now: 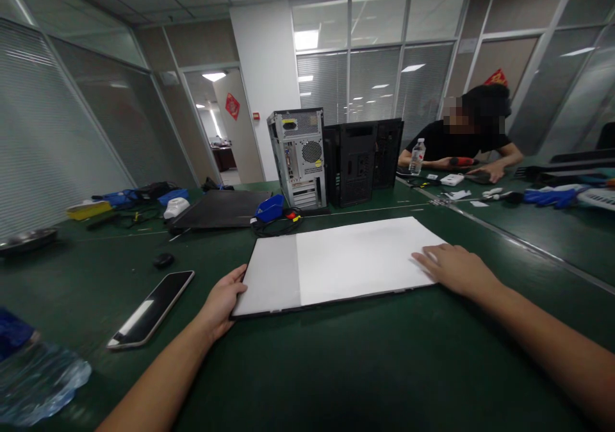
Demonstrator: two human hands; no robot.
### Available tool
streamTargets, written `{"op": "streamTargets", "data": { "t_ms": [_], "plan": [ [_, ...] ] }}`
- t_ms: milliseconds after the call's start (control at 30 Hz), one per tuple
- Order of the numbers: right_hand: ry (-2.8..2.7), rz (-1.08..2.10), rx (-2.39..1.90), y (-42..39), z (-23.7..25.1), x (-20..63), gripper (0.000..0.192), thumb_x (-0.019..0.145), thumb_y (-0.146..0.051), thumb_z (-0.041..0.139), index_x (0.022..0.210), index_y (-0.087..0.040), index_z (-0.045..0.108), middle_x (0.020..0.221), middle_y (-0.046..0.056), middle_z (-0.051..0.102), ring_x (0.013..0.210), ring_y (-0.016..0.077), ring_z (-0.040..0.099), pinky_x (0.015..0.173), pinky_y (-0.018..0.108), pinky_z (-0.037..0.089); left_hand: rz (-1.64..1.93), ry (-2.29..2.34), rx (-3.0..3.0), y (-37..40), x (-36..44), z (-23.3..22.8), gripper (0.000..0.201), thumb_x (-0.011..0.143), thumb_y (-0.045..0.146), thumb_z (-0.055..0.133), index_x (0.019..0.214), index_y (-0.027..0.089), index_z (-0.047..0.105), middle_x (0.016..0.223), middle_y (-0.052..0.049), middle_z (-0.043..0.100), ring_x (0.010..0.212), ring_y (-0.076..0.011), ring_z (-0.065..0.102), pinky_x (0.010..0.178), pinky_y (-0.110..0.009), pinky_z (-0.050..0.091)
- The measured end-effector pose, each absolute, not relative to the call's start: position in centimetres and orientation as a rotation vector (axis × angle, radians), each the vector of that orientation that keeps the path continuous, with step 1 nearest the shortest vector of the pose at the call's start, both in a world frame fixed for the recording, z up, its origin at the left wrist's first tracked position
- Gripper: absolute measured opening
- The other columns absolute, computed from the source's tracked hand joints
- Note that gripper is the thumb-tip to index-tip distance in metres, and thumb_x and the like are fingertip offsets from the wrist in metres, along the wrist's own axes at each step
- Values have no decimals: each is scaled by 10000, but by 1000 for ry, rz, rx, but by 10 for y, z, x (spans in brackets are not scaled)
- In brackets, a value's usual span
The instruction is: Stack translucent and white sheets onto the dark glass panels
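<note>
A wide, flat panel (355, 262) with a thin black frame lies in front of me, close to the green table top. Most of its face is bright white, and a strip at its left end is greyer. My left hand (223, 300) grips the left edge, thumb on top and the other fingers partly hidden beneath. At the opposite end, my right hand (459, 268) holds the right edge, with fingertips on the white face. Whether any fingers pass under that edge is hidden.
Beyond the panel stand an open computer case (307, 156) and black cases (355, 163). A phone (151, 310) and a plastic bottle (41, 374) are at left. A blue tool (269, 207) lies with a cable. Across the table, a person (461, 127) holds a red-and-black tool.
</note>
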State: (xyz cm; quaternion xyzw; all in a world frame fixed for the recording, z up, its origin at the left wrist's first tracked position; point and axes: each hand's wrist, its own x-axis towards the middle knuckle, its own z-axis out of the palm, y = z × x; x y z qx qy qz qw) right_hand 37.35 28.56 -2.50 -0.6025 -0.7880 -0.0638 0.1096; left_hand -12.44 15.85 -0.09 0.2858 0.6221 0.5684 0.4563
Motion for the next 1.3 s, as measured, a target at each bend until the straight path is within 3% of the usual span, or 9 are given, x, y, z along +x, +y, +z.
{"op": "streamTargets", "data": {
  "t_ms": [167,367,700,933,1300],
  "plan": [
    [-2501,-139,-1567,276,-17,349,664,894,-698,284,1303,-263,575,1307,101,556,1111,289,536,916,469,431,1400,1545,735,159,-125,-2,804,668,-39,524,1446,133,415,1437,-147,503,665,-136,669,508,-219,518],
    [-2595,-136,-1383,264,-6,339,595,907,-656,333,1281,-276,597,1269,96,572,1106,280,522,918,466,413,1418,1555,700,159,-123,0,773,682,-40,527,1422,176,464,1396,-130,551,771,-180,701,577,-246,557],
    [-2667,-58,-1126,246,-2,313,542,938,-559,371,1335,-238,553,1270,126,552,1121,255,526,952,445,421,1412,1537,675,157,-118,3,664,808,40,539,1450,122,394,1133,-179,695,490,-126,619,448,-240,505],
    [-2607,-250,-1125,240,-6,303,478,937,-539,392,1240,-237,606,1136,113,606,996,237,568,865,413,457,1403,1500,673,157,-118,4,711,808,-17,497,1483,134,336,1142,-185,692,522,-136,649,489,-243,524],
    [-2616,-232,-1148,245,-8,306,514,940,-560,371,1290,-241,572,1208,114,577,1048,243,552,893,426,446,1391,1485,726,157,-116,5,712,801,-26,470,1483,108,315,1132,-194,693,526,-151,655,440,-247,515]
  ]
}}
